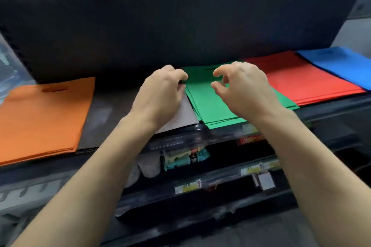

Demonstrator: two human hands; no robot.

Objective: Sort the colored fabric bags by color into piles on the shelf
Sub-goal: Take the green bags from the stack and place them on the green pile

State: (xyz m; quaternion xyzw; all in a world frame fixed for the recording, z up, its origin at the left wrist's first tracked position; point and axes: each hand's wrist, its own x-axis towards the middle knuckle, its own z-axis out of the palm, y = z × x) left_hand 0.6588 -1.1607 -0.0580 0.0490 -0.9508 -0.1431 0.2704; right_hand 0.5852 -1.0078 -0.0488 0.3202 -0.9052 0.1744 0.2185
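We reach forward, palms down
Our left hand (pixel 160 94) curls its fingers under; our right hand (pixel 246 90) hovers, fingers loosely hooked

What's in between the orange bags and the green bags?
In the head view, a dark grey sheet and a light grey bag lie there, the bag partly under the left hand.

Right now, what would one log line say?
left hand curled at green pile edge, grip unclear | right hand over it, empty | red pile beside
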